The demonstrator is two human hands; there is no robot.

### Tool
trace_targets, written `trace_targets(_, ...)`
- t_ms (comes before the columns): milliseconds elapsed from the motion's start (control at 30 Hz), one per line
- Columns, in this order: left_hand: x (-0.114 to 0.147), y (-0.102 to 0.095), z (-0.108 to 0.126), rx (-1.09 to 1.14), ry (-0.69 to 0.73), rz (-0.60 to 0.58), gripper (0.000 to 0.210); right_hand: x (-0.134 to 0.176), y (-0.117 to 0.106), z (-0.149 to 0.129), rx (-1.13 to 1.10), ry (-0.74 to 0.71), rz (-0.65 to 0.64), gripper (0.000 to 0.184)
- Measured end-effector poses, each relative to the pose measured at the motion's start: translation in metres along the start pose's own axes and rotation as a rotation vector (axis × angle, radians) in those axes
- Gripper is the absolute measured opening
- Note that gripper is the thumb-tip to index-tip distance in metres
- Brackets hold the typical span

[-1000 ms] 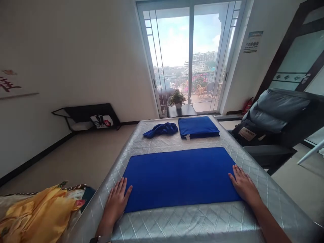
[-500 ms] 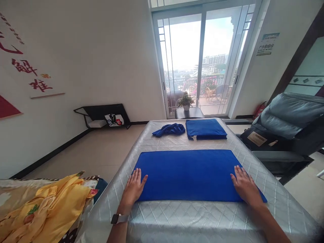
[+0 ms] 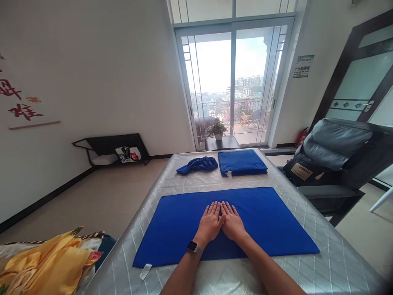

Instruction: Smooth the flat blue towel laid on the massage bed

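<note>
**Both palms meet on the flat blue cloth**

The blue cloth (image 3: 264, 221) lies spread out on the near part of the table (image 3: 184, 186), a white tag (image 3: 145, 271) sticking out by its near left corner. The step in hand appears to be smoothing the cloth flat; the next move, as I judge it, calls for light, even pressure outward, so that the fabric does not ruck up.

The left hand (image 3: 209, 223) and right hand (image 3: 232, 223) rest palm down near its middle, side by side, the thumbs meeting. The fingers (image 3: 213, 208) are straight and only slightly fanned, pinching nothing. A watch (image 3: 192, 246) sits on the left wrist.

Beyond the cloth, toward the table's far end, are a crumpled blue cloth (image 3: 197, 164) and, just right of it, a folded blue stack (image 3: 242, 162). Farther out, a potted plant (image 3: 218, 130) stands before the glass door (image 3: 208, 61), with a dark armchair (image 3: 337, 143) to the right and yellow fabric (image 3: 49, 258) at lower left.
</note>
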State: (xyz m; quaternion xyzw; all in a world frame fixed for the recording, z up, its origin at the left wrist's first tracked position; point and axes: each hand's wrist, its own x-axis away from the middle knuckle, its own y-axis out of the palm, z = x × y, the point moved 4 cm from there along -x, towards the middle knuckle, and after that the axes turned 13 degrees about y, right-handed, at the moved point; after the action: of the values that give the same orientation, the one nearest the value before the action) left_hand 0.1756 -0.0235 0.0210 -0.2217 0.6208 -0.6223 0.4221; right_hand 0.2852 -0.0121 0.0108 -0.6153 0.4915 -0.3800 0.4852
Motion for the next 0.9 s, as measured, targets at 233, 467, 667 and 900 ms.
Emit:
trace_targets(233,0.003,0.006,-0.008,-0.005,-0.002,0.006,0.066,-0.001,0.004,0.005,-0.008,-0.008,0.002,0.062)
trace_targets(467,0.008,0.002,-0.013,-0.050,-0.082,-0.052,0.072,0.000,-0.008,0.016,0.007,0.107,-0.026,0.066)
trace_targets(667,0.062,-0.013,-0.096,-0.160,-0.290,-0.107,0.072,0.001,-0.029,0.112,0.115,0.337,-0.003,0.070)
trace_targets(900,0.161,-0.032,-0.208,-0.194,-0.573,-0.037,0.080,0.017,-0.047,0.240,0.183,0.539,0.067,0.072)
